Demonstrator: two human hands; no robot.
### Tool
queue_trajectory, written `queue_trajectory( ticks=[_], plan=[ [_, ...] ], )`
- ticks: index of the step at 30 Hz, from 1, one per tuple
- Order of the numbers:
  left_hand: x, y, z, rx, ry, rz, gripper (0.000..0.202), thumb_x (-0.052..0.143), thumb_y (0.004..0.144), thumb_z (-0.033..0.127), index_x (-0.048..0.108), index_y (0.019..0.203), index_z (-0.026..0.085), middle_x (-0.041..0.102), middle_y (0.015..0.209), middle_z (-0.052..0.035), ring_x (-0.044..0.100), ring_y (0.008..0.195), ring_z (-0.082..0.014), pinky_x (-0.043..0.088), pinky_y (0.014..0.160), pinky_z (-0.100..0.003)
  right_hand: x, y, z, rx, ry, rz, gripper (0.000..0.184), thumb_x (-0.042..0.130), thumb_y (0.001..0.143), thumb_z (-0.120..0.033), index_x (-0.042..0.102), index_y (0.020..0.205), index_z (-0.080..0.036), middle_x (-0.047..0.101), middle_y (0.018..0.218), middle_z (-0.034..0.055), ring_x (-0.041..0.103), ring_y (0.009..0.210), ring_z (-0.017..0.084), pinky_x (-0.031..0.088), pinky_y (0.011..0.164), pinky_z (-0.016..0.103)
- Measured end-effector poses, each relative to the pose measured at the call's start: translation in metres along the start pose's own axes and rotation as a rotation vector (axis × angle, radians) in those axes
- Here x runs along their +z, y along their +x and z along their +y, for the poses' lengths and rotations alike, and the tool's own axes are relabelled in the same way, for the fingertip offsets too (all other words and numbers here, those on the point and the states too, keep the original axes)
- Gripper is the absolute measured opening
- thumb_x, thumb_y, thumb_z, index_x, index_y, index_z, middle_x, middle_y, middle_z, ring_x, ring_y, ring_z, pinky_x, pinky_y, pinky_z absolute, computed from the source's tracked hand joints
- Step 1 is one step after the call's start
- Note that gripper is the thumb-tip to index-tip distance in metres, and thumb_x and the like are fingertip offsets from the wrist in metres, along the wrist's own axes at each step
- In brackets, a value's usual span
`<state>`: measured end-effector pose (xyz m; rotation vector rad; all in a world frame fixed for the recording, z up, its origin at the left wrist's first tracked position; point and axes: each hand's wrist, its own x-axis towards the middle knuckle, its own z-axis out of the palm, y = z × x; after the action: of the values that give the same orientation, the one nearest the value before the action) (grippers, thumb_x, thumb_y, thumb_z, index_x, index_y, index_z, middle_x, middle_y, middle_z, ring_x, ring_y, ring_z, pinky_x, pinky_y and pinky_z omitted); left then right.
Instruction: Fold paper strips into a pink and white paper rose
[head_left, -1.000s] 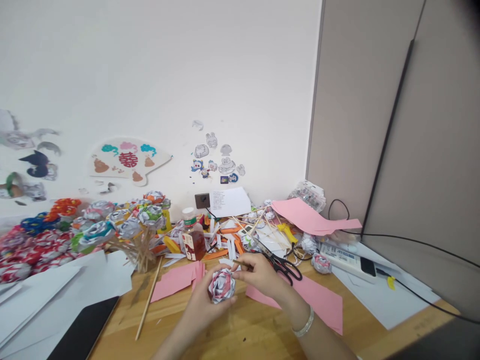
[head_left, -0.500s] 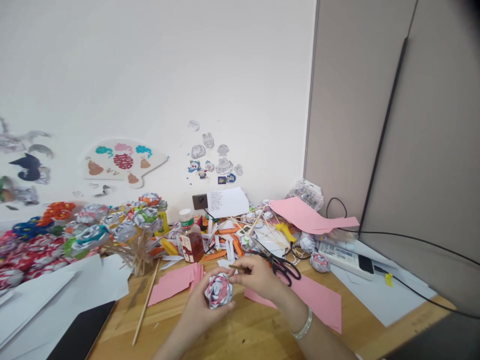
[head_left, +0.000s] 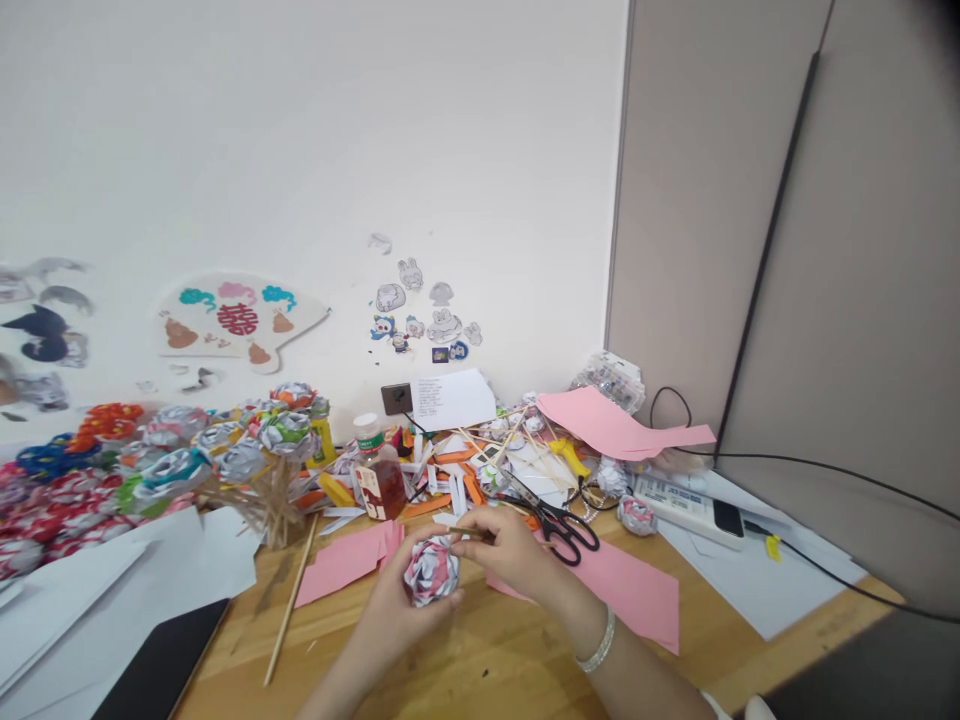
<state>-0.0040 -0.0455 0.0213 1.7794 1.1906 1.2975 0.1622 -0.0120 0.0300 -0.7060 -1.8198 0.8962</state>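
Observation:
My left hand is closed around a paper flower of crumpled white, pink and grey petals, held above the wooden table. Pinched in my right hand is a thin wooden stick, its tip at the flower's upper right edge. Whether the tip goes in among the petals I cannot tell. Black-handled scissors lie just beyond my right wrist. Pink paper sheets are under my right forearm, and more pink paper lies left of the flower.
Finished paper flowers on sticks crowd the left side. A loose stick lies near a black flat object. Behind stand a bottle of reddish liquid, paper scraps and a yellow-handled tool. A power strip with cables sits right.
The view has shifted slightly. My right hand has turned a little, and the stick now lies across at the flower's edge. Both hands keep hold of their things.

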Motion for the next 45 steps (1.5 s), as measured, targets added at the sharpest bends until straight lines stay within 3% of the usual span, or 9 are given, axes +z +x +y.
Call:
queue_trajectory(
  ticks=[5, 11, 15, 20, 25, 31, 37, 41, 45],
  plan=[
    [0.003, 0.003, -0.012, 0.028, 0.041, 0.155, 0.052, 0.070, 0.059, 0.024, 0.048, 0.106, 0.020, 0.060, 0.099, -0.0054, 0.063, 0.088, -0.0227, 0.052, 0.078, -0.035, -0.010, 0.002, 0.009, 0.015, -0.105, 0.102, 0.024, 0.062, 0.079, -0.035, 0.065, 0.095, -0.017, 0.057, 0.068, -0.0016, 0.047, 0.059, 0.011, 0.036, 0.054, 0.021],
    [-0.004, 0.012, -0.019, 0.197, 0.350, 0.189, 0.042, 0.067, 0.062, 0.024, 0.057, 0.103, 0.021, 0.059, 0.105, -0.0083, 0.056, 0.102, -0.0282, 0.046, 0.089, -0.044, -0.016, 0.003, 0.016, -0.092, -0.460, 0.181, 0.027, 0.046, 0.091, -0.031, 0.056, 0.113, -0.019, 0.064, 0.093, 0.0050, 0.057, 0.083, 0.018, 0.042, 0.077, 0.029],
    [-0.010, 0.013, -0.023, 0.216, 0.446, 0.202, 0.040, 0.066, 0.064, 0.023, 0.059, 0.103, 0.021, 0.058, 0.106, -0.0084, 0.056, 0.103, -0.0283, 0.046, 0.089, -0.044, -0.008, 0.005, 0.031, -0.146, -0.588, 0.130, 0.024, 0.040, 0.091, -0.018, 0.054, 0.111, -0.019, 0.061, 0.098, 0.0070, 0.055, 0.092, 0.020, 0.042, 0.081, 0.032],
    [-0.012, 0.014, -0.023, 0.227, 0.463, 0.224, 0.029, 0.064, 0.066, 0.026, 0.061, 0.094, 0.020, 0.060, 0.101, -0.0083, 0.058, 0.099, -0.0274, 0.048, 0.086, -0.043, 0.003, 0.007, 0.061, -0.158, -0.678, 0.173, 0.040, 0.035, 0.082, 0.002, 0.054, 0.111, -0.018, 0.058, 0.099, 0.0086, 0.052, 0.094, 0.020, 0.043, 0.082, 0.033],
    [-0.010, 0.017, -0.023, 0.181, 0.394, 0.235, 0.036, 0.064, 0.064, 0.025, 0.061, 0.099, 0.019, 0.062, 0.102, -0.0089, 0.058, 0.101, -0.0284, 0.047, 0.089, -0.044, 0.008, 0.008, 0.078, -0.100, -0.750, 0.156, 0.045, 0.037, 0.074, 0.008, 0.059, 0.104, -0.017, 0.058, 0.093, 0.0093, 0.053, 0.088, 0.021, 0.045, 0.076, 0.032],
    [-0.006, 0.017, -0.032, 0.086, 0.182, 0.230, 0.066, 0.061, 0.064, 0.018, 0.042, 0.127, 0.019, 0.059, 0.119, -0.0108, 0.055, 0.112, -0.0261, 0.043, 0.095, -0.044, 0.008, 0.007, 0.056, -0.207, -0.627, 0.175, 0.031, 0.048, 0.083, -0.006, 0.059, 0.107, -0.021, 0.059, 0.097, 0.0067, 0.052, 0.092, 0.021, 0.044, 0.079, 0.034],
    [-0.003, 0.016, -0.037, 0.123, 0.185, 0.147, 0.066, 0.062, 0.063, 0.016, 0.043, 0.126, 0.018, 0.057, 0.123, -0.0129, 0.054, 0.114, -0.0269, 0.042, 0.098, -0.045, 0.006, 0.006, 0.037, -0.514, -0.702, 0.115, 0.023, 0.046, 0.092, -0.020, 0.062, 0.107, -0.024, 0.061, 0.092, 0.0052, 0.051, 0.084, 0.019, 0.042, 0.073, 0.031],
    [-0.002, 0.015, -0.036, 0.110, 0.188, 0.138, 0.064, 0.061, 0.065, 0.018, 0.042, 0.127, 0.018, 0.054, 0.128, -0.0126, 0.051, 0.119, -0.0266, 0.039, 0.101, -0.045, 0.005, 0.005, 0.036, -0.573, -0.812, 0.097, 0.025, 0.048, 0.091, -0.021, 0.060, 0.112, -0.025, 0.061, 0.092, 0.0057, 0.050, 0.082, 0.018, 0.040, 0.072, 0.031],
    [-0.001, 0.015, -0.034, 0.050, 0.048, 0.089, 0.067, 0.060, 0.067, 0.019, 0.036, 0.130, 0.016, 0.053, 0.126, -0.0143, 0.057, 0.111, -0.0248, 0.045, 0.095, -0.041, 0.003, 0.004, 0.033, -0.589, -0.842, 0.095, 0.022, 0.048, 0.091, -0.022, 0.061, 0.109, -0.023, 0.062, 0.092, 0.0065, 0.050, 0.079, 0.018, 0.040, 0.071, 0.030]
  ],
)
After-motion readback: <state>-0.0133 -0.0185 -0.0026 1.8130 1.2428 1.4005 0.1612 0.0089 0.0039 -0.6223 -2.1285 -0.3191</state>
